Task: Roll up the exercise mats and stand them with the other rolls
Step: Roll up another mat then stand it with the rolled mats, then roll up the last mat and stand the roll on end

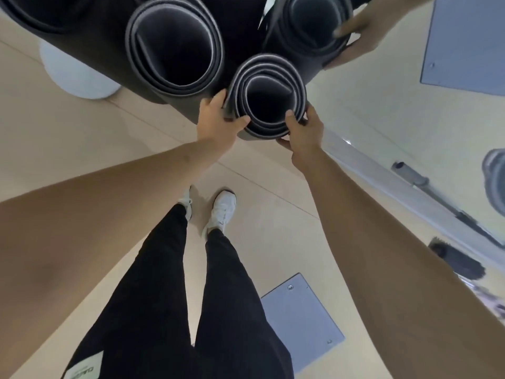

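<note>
Black foam standing roll (pixel 175 47): wide, loose coil, just left of the held mat.
Left hand (pixel 216 119): grips the loose outer edge of the black rolled exercise mat (pixel 269 97).
Right hand (pixel 303 129): thumb over the rim, pinching the layers.
Coil: keep it squeezed; seat it upright against its neighbours.
Roll bases: hidden; floor contact cannot be told.

The person wears black trousers (pixel 164 296) with a pale printed label (pixel 86 367) at the hip and white trainers (pixel 222 212).
</note>
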